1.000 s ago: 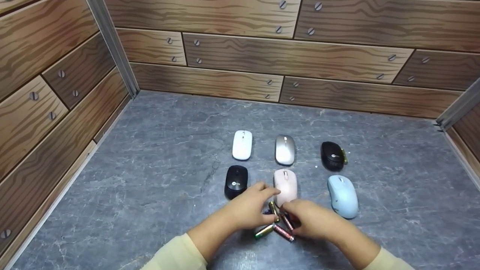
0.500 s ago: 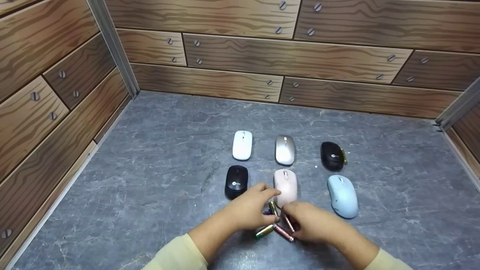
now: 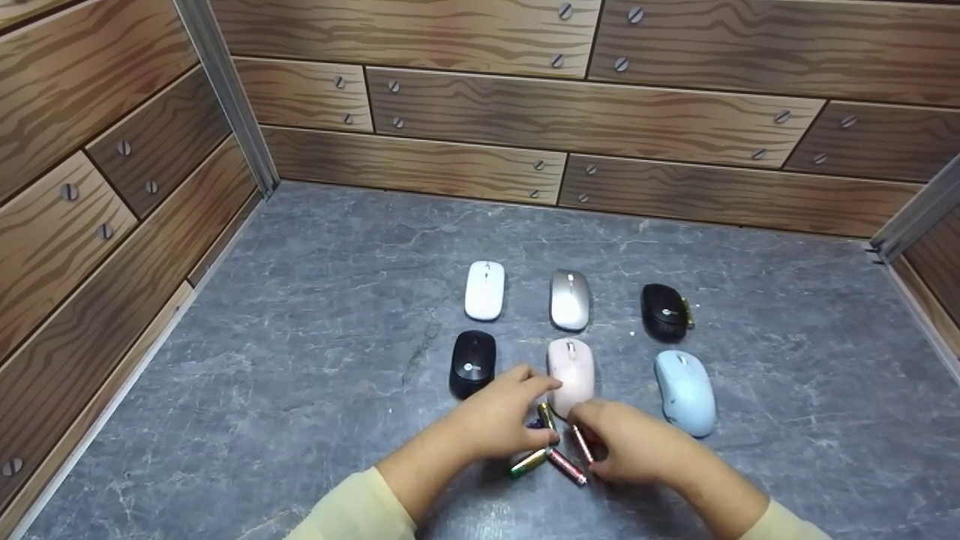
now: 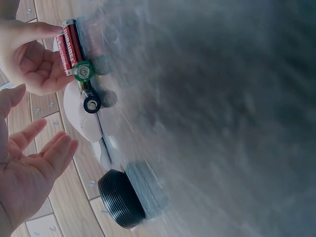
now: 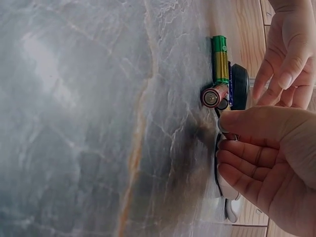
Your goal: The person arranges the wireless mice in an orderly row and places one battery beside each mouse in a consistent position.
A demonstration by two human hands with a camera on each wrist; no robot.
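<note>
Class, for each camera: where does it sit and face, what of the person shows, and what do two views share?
Head: on the head, facing forward and down at six computer mice, batteries and patterned wall; sleeves, left hand, right hand show.
Left wrist: on that wrist, image sideways, facing batteries across tabletop; left hand near, right hand beyond.
Right wrist: on that wrist, also sideways, facing them from the other side; right hand near, left hand beyond.
Shared: both wrist views show both hands and the green-ended battery.
</note>
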